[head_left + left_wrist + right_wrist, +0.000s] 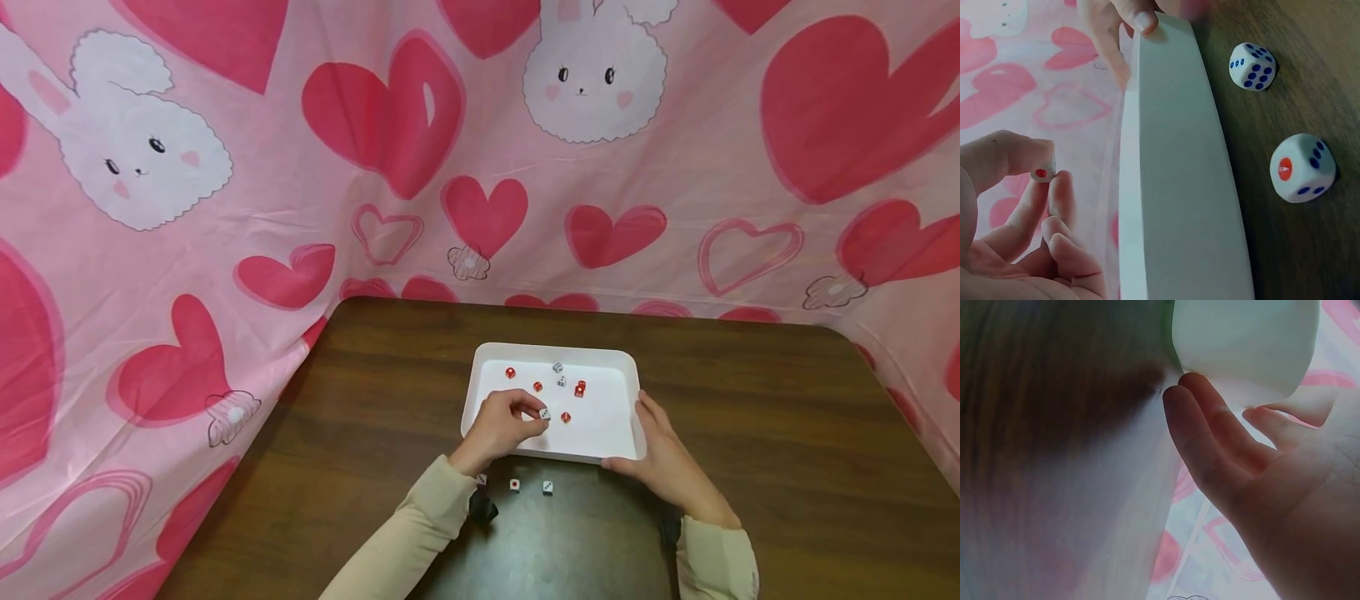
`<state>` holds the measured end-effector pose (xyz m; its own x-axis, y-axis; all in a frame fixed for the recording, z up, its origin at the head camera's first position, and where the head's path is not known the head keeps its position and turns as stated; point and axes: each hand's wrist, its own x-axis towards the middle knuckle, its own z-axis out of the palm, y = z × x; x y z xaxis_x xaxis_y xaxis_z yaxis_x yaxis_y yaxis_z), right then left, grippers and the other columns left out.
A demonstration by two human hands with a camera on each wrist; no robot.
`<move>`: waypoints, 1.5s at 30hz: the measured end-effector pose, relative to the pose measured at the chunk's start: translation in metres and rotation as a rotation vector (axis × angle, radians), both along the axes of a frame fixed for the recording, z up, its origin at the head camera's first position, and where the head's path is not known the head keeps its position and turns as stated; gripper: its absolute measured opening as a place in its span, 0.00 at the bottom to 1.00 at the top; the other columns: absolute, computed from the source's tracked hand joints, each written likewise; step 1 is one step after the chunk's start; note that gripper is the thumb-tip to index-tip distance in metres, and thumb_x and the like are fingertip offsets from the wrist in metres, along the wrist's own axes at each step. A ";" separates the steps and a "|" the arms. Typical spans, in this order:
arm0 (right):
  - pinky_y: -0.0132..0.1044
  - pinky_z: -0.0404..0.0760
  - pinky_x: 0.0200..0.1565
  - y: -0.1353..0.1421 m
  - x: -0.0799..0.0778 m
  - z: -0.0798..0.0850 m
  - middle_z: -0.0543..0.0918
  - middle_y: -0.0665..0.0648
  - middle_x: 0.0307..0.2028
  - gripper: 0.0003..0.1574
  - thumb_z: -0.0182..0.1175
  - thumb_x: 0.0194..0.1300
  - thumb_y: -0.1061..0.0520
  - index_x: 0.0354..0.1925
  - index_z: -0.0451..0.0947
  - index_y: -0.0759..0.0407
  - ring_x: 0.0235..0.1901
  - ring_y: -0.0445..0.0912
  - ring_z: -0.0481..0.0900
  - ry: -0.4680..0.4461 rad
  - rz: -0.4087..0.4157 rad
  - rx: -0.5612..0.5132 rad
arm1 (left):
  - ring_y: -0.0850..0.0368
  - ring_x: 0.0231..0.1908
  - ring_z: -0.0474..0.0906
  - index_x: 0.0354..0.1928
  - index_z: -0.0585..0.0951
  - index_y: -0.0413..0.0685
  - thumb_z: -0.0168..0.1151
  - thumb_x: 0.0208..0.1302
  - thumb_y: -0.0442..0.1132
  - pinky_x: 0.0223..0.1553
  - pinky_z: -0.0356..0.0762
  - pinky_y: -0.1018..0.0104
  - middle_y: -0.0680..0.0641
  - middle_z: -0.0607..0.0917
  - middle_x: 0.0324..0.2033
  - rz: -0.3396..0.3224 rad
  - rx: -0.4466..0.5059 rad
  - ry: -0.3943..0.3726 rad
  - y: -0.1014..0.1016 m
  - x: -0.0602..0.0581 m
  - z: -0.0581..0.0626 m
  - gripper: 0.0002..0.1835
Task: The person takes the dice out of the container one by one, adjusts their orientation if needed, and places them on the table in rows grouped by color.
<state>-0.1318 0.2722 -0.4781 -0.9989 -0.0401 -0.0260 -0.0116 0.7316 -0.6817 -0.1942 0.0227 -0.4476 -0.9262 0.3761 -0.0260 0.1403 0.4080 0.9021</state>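
Note:
My left hand (497, 427) pinches a white die (544, 413) between thumb and fingertips above the near part of a white tray (603, 433). In the left wrist view, a red pip shows on this pinched die. My right hand (669, 460) holds the tray at its near right corner, with the thumb at the front wall and the fingers along the right side. Inside the tray lie several red dice, among them a red die (566, 417) near the left fingertips and another red die (511, 373) at the far left. Two pale dice (557, 367) sit near the far wall.
Three white dice stand on the wooden table (360, 417) before the tray: a middle die (514, 485) with a red pip up, a right die (548, 488), and a left die (482, 480) partly behind my wrist. Pink heart-patterned cloth (300, 208) hangs around the table.

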 end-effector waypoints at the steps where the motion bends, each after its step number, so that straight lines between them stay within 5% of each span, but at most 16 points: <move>1: 0.68 0.65 0.59 0.000 0.000 0.000 0.46 0.72 0.72 0.70 0.75 0.46 0.39 0.73 0.48 0.67 0.65 0.69 0.58 0.002 0.001 0.000 | 0.63 0.21 0.67 0.34 0.86 0.46 0.71 0.53 0.35 0.24 0.63 0.73 0.50 0.86 0.27 -0.005 -0.007 0.006 0.000 0.001 0.001 0.06; 7: 0.68 0.66 0.58 0.000 -0.001 0.001 0.46 0.71 0.72 0.70 0.75 0.46 0.39 0.73 0.48 0.67 0.65 0.68 0.58 0.004 0.005 -0.003 | 0.65 0.19 0.66 0.33 0.86 0.46 0.70 0.51 0.35 0.23 0.63 0.74 0.49 0.87 0.26 -0.040 -0.040 0.070 0.001 0.008 0.006 0.06; 20: 0.67 0.65 0.59 0.002 -0.002 0.003 0.45 0.72 0.72 0.69 0.75 0.46 0.41 0.73 0.48 0.67 0.65 0.68 0.57 0.007 0.017 -0.014 | 0.66 0.20 0.65 0.34 0.86 0.48 0.70 0.53 0.38 0.25 0.63 0.74 0.54 0.84 0.25 -0.059 -0.060 0.066 0.006 0.021 0.004 0.06; 27: 0.67 0.66 0.58 0.001 -0.001 0.002 0.46 0.72 0.72 0.68 0.76 0.46 0.42 0.72 0.50 0.66 0.66 0.67 0.54 0.032 0.027 -0.027 | 0.65 0.09 0.63 0.34 0.85 0.47 0.70 0.53 0.35 0.13 0.64 0.73 0.55 0.81 0.25 -0.072 -0.009 -0.018 0.006 0.029 0.002 0.06; 33: 0.67 0.66 0.59 0.001 0.000 0.002 0.47 0.72 0.72 0.67 0.76 0.46 0.43 0.71 0.51 0.68 0.66 0.68 0.55 0.049 0.028 -0.016 | 0.69 0.18 0.67 0.32 0.86 0.46 0.71 0.51 0.36 0.23 0.65 0.75 0.53 0.85 0.25 -0.070 -0.045 0.028 0.008 0.036 0.000 0.05; 45: 0.69 0.64 0.58 0.003 -0.001 -0.001 0.46 0.72 0.72 0.69 0.75 0.46 0.40 0.72 0.49 0.67 0.65 0.69 0.57 0.014 0.027 -0.015 | 0.70 0.22 0.72 0.30 0.85 0.46 0.71 0.50 0.33 0.29 0.70 0.75 0.54 0.84 0.23 -0.079 -0.068 0.025 0.012 0.047 -0.007 0.04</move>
<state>-0.1328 0.2753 -0.4793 -0.9977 -0.0671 -0.0114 -0.0406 0.7209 -0.6919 -0.1468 0.0345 -0.4550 -0.8946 0.4459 -0.0311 0.1968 0.4553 0.8683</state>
